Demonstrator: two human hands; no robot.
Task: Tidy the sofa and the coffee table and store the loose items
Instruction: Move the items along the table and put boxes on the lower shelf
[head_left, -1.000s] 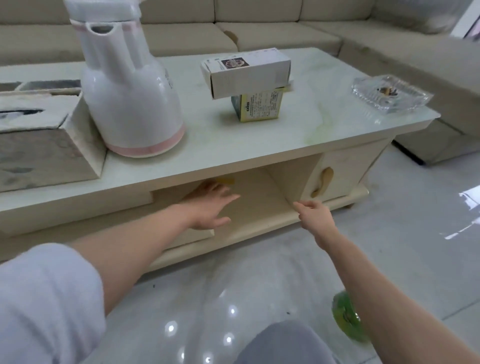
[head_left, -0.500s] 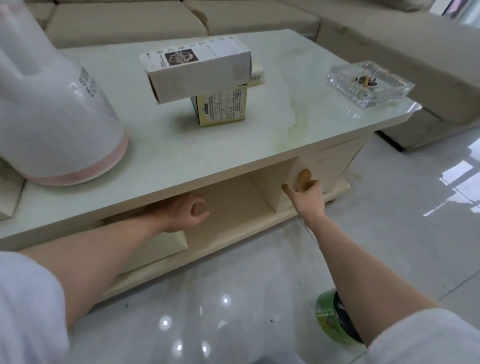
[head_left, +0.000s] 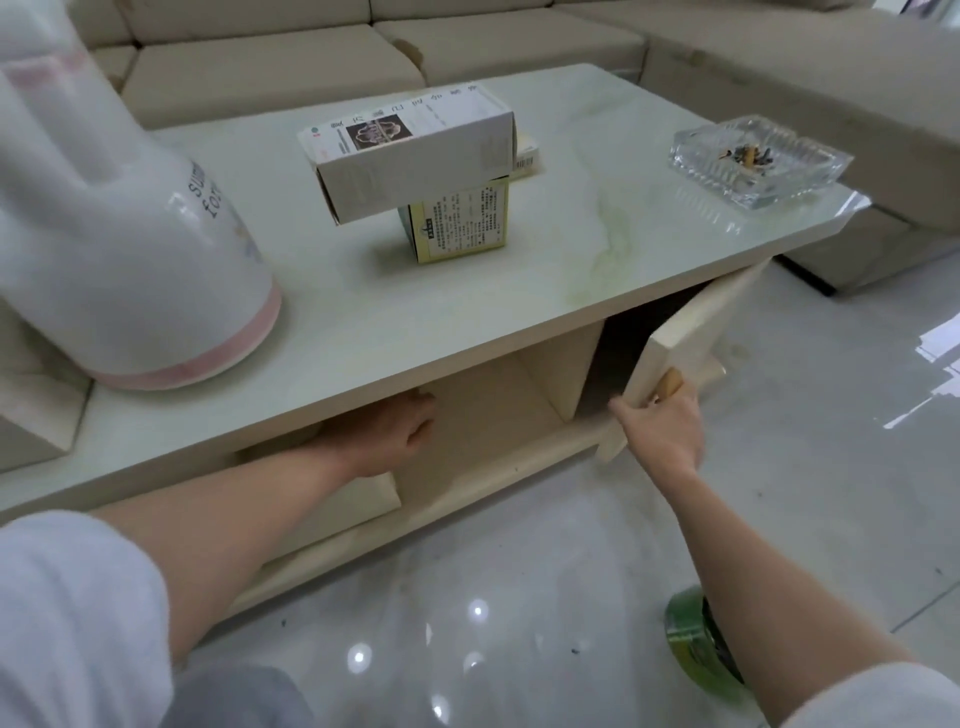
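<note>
The coffee table (head_left: 467, 322) has a pale marble top and an open shelf underneath. My right hand (head_left: 660, 431) grips the wooden handle of the cabinet door (head_left: 691, 332) at the table's right end; the door stands swung partly open, showing a dark compartment. My left hand (head_left: 389, 436) reaches under the tabletop into the open shelf, fingers curled; I cannot tell whether it holds anything. On top, a long white box (head_left: 415, 156) lies across a smaller yellow-green box (head_left: 457, 223). A glass ashtray (head_left: 758, 161) with butts sits at the right corner.
A large white thermos jug with a pink base band (head_left: 119, 249) stands at the left of the tabletop. The beige sofa (head_left: 311, 57) wraps behind and to the right. A green roll (head_left: 696, 644) lies on the glossy floor under my right arm.
My right hand moved to the cabinet handle, closed on it and pulled the door open. My left hand pushed deeper under the tabletop and its fingers curled.
</note>
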